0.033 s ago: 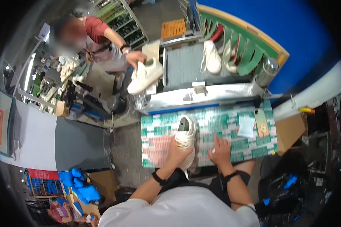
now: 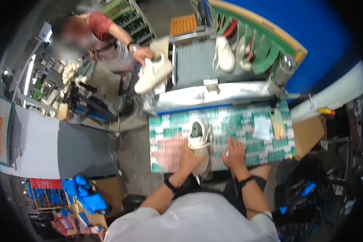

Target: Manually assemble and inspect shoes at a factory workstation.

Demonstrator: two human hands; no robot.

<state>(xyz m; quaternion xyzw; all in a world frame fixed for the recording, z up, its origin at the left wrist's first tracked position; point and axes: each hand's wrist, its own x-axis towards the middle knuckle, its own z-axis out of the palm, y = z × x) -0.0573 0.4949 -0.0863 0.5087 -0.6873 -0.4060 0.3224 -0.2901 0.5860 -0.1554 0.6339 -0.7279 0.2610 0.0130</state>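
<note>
A white lace-up sneaker (image 2: pixel 198 139) stands on the patterned table with its dark-lined opening away from me. My left hand (image 2: pixel 188 159) is closed round its left side and over its front part, hiding some of the upper. Loose lace loops show along the right side of the shoe's opening. To the right, my right hand (image 2: pixel 234 155) hovers over or rests on the table, apart from the shoe. Its index finger points forward and the other fingers are partly curled; a small pale spot shows by the thumb.
Beyond the table runs a grey conveyor tray (image 2: pixel 189 60) carrying white shoes (image 2: pixel 225 56) and green pieces. A co-worker's hand (image 2: pixel 144 55) holds another white sneaker (image 2: pixel 153 76) at its left end. A phone (image 2: pixel 277 124) and a white packet (image 2: pixel 261 128) lie at the table's right.
The view has shifted slightly, so the surroundings sit a little higher. The laces now look looser toward the right, and my left hand sits slightly nearer the shoe's opening. My right hand keeps its pose.
</note>
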